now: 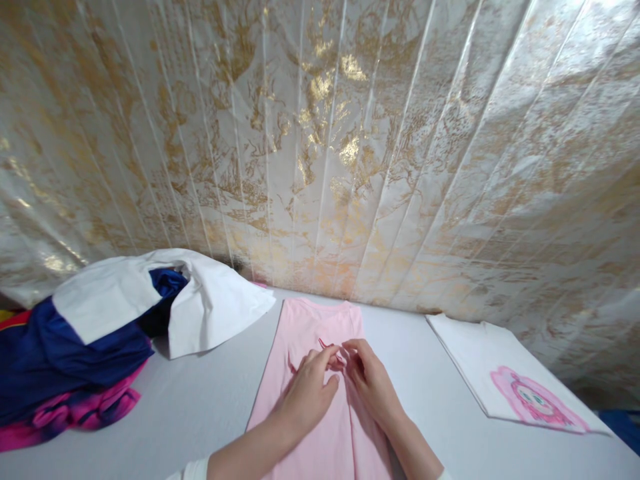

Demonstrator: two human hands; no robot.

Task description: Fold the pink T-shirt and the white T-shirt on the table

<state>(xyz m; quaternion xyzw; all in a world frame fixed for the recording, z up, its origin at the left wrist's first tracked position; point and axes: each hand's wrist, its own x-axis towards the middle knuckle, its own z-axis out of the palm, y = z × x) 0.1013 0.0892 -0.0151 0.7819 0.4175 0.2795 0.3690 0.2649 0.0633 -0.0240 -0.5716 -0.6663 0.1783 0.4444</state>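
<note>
A light pink garment (320,430) lies lengthwise on the table in front of me, its neckline at the far end and red marks of a print on its chest. My left hand (313,387) rests over that chest area, fingers bent toward the right and thumb held apart from them. Close beside it, my right hand (370,380) is on the garment's right side with loosely curved fingers pointing toward the left hand. The fingertips of both hands nearly meet over the red print, which they partly cover. No cloth shows clearly gripped in either hand.
At the left is a loose heap with a white cloth (220,313), a dark blue garment (65,367) and a pink patterned piece (85,413). A folded white shirt (480,360) with a pink character print lies at the right. A shiny gold-patterned curtain (320,147) hangs behind the white table (210,400).
</note>
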